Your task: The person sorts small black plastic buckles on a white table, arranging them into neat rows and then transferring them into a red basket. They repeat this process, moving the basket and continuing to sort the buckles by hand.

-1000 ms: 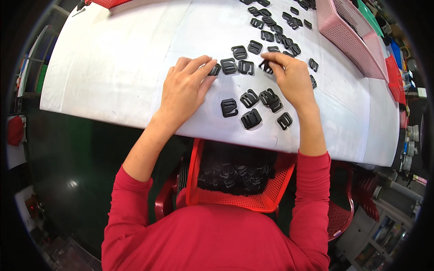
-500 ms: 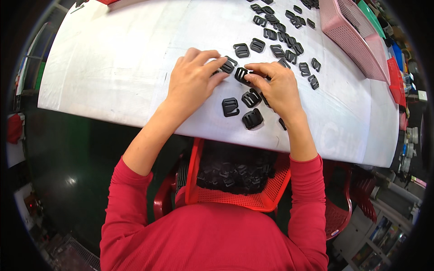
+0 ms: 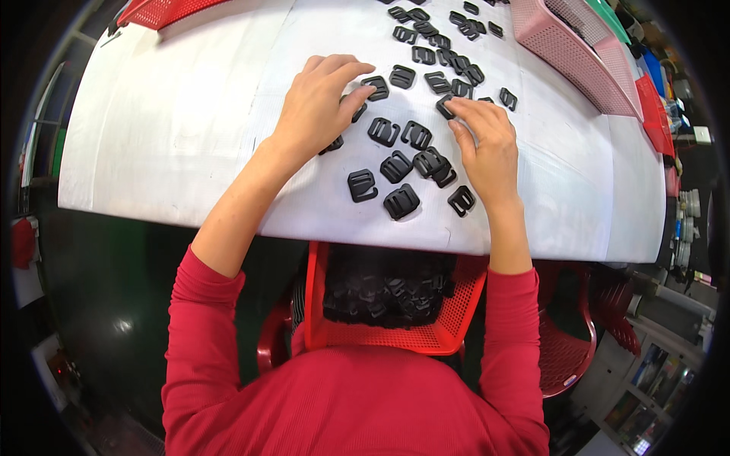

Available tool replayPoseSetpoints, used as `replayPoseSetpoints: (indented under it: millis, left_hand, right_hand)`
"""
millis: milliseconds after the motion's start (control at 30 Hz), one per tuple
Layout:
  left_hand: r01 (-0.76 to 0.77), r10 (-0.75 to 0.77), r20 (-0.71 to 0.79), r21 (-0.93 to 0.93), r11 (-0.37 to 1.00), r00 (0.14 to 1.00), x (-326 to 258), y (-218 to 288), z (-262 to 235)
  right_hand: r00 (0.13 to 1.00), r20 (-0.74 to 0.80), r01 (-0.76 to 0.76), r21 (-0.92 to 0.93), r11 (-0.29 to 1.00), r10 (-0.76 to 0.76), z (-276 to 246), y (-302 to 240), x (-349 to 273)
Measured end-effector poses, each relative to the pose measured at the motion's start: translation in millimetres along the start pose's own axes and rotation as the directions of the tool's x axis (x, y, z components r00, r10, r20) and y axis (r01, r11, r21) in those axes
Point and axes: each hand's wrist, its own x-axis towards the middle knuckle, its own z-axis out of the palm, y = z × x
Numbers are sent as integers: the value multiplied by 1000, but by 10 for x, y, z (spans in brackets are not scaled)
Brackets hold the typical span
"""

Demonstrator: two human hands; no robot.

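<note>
Black plastic strap buckles lie scattered over the white table [image 3: 182, 137]. My left hand [image 3: 315, 106] is open, thumb and fingers apart, with its fingertips beside a slotted buckle [image 3: 376, 88]. Other buckles are partly hidden under that hand. My right hand [image 3: 488, 144] also has thumb and fingers apart; its fingertips touch or hover at the edge of a buckle [image 3: 444, 107]. I cannot tell whether they touch it. Between the hands and the near edge lie several more, among them a hooked buckle [image 3: 362, 185] and a buckle by my right wrist [image 3: 461, 201].
A red basket [image 3: 437, 338] holding many black pieces sits at my lap, below the table's near edge. At the far right stand a pink basket [image 3: 563, 61] and a red container [image 3: 655, 114]. Another red basket [image 3: 163, 14] is at the far left. A dark red chair [image 3: 566, 349] stands right.
My left hand has moved up and left, and my right hand has shifted right, widening the gap. More buckles now lie between them. The whole view has shifted slightly.
</note>
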Motion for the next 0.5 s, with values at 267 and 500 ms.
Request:
replayPoseSetpoints:
  millis: [267, 500]
  left_hand:
    - [-250, 230, 163, 115, 961, 959, 486, 285, 589]
    - [34, -2, 210, -147, 989, 978, 575, 429, 599]
  right_hand:
    - [999, -1, -48, -55, 997, 48, 61, 153, 108]
    - [936, 135, -339, 106, 935, 324, -370, 229, -162]
